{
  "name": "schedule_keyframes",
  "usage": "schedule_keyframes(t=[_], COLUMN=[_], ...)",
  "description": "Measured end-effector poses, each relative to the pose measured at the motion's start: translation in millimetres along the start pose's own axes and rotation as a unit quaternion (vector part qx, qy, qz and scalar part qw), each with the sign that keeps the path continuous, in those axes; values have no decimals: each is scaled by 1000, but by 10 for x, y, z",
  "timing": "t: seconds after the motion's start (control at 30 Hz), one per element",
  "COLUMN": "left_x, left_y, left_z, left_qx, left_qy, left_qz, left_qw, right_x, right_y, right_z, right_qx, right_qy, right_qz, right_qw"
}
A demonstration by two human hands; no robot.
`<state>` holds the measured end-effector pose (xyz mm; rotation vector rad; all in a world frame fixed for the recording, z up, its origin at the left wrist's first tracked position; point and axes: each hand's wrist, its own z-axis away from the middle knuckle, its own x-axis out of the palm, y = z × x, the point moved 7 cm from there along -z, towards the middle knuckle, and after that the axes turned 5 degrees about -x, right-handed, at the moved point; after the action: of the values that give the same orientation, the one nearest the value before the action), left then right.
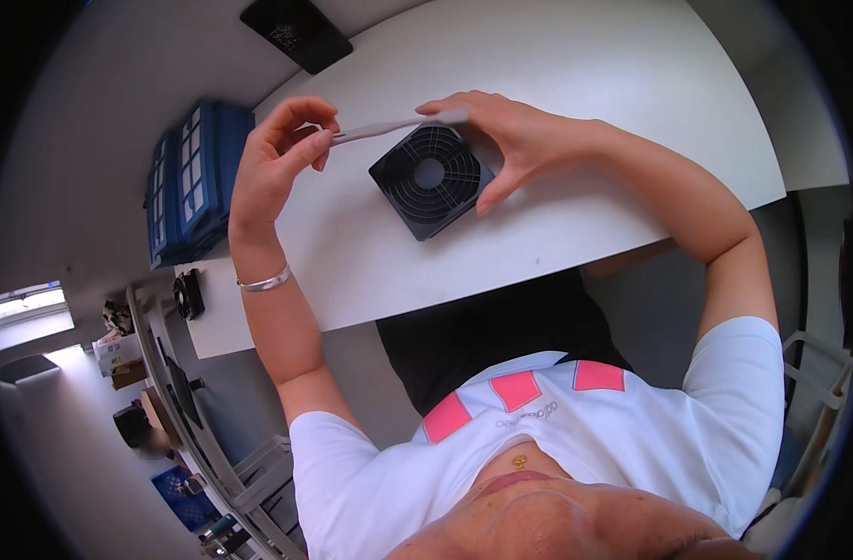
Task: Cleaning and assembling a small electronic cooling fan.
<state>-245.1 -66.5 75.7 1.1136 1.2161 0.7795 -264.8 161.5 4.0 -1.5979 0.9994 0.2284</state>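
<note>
A square black fan with a ringed grille (461,168) rests on the white table (580,203) in front of me, turned with a corner towards me. My right hand (517,136) spans its right side, the thumb at the near right edge and the fingers by the far corner. Between the thumb and fingers of my left hand (279,157) is one end of a slim grey tool (377,129), its kind unclear. Its wider end reaches over the fan's far corner, close to the right hand's fingers.
Blue boxes with white panes (195,168) stand at the table's left end. Nearby sits another black fan (188,294). A black display panel (297,35) lies at the back edge. Further left are a cluttered bench (188,399) and a person (149,437).
</note>
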Motion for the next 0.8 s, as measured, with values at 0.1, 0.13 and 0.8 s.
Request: schedule_keyframes(t=[0.1, 0.13, 0.8], left_x=[-20, -22, 141], left_y=[-178, -254, -681], left_z=[-77, -88, -176], left_qx=[-5, -7, -32], left_qy=[13, 10, 43], left_qz=[72, 74, 301], left_qw=[997, 997, 952], right_x=[-2, -5, -95], right_y=[23, 25, 46], right_z=[8, 13, -9], right_qx=[13, 15, -44], right_qy=[0, -3, -15], right_qz=[7, 9, -27], right_qw=[1000, 1000, 999])
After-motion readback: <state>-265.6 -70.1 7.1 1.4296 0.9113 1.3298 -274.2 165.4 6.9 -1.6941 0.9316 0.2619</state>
